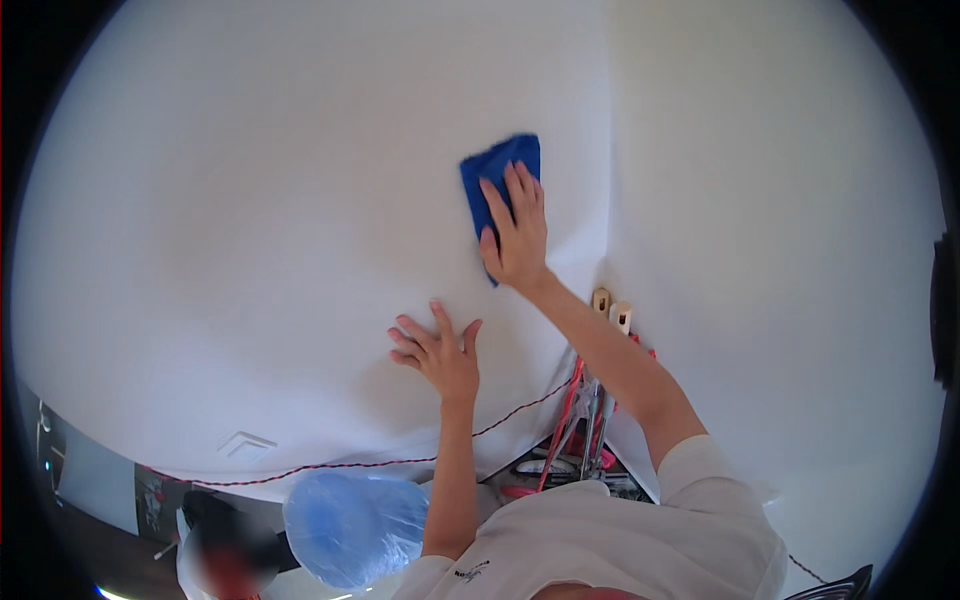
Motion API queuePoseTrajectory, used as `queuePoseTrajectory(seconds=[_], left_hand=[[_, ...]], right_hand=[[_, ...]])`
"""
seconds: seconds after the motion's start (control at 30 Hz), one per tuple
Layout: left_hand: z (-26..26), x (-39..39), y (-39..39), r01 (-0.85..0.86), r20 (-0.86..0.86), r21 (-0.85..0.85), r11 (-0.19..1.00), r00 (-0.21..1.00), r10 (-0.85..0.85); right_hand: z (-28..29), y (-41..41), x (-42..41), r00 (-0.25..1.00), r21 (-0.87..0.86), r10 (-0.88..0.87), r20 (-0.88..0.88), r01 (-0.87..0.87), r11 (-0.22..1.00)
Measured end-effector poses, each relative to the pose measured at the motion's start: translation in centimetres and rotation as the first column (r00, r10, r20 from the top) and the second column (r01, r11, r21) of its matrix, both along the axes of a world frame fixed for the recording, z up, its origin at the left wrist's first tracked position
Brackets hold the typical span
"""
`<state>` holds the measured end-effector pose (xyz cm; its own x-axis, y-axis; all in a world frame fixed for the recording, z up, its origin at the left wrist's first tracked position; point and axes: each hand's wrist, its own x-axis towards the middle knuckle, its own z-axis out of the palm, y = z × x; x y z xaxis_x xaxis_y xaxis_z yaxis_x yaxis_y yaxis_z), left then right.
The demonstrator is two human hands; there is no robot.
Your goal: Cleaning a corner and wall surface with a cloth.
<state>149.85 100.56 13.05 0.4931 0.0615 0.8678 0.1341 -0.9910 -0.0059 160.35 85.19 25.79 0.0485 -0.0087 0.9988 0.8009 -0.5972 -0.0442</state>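
Flat under my right hand (519, 225) lies a folded blue cloth (499, 161), pressed to the white wall (315, 187) a little left of the room's corner. My fingers rest spread over it, and the palm hides its lower right part. Lower and to the left, my left hand (448, 361) has its fingers apart, with nothing in it. Its fingertips are at the same wall; whether the palm touches cannot be told.
Long-handled tools (602, 304) lean in the corner beneath my right arm. A twisted red and black cord (330, 466) hangs along the wall's lower part. A wall switch plate (247, 445), a plastic-wrapped blue water bottle (345, 525) and a blurred person (232, 551) are at lower left.
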Motion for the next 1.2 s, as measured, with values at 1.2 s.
queuePoseTrajectory(seconds=[1.2], left_hand=[[0.4,0.5,-0.2,0.026,0.002,-0.031,0.999,1.000,-0.026]], right_hand=[[0.0,-8.7,5.8,0.996,0.082,-0.090,-0.006,0.091,0.992]])
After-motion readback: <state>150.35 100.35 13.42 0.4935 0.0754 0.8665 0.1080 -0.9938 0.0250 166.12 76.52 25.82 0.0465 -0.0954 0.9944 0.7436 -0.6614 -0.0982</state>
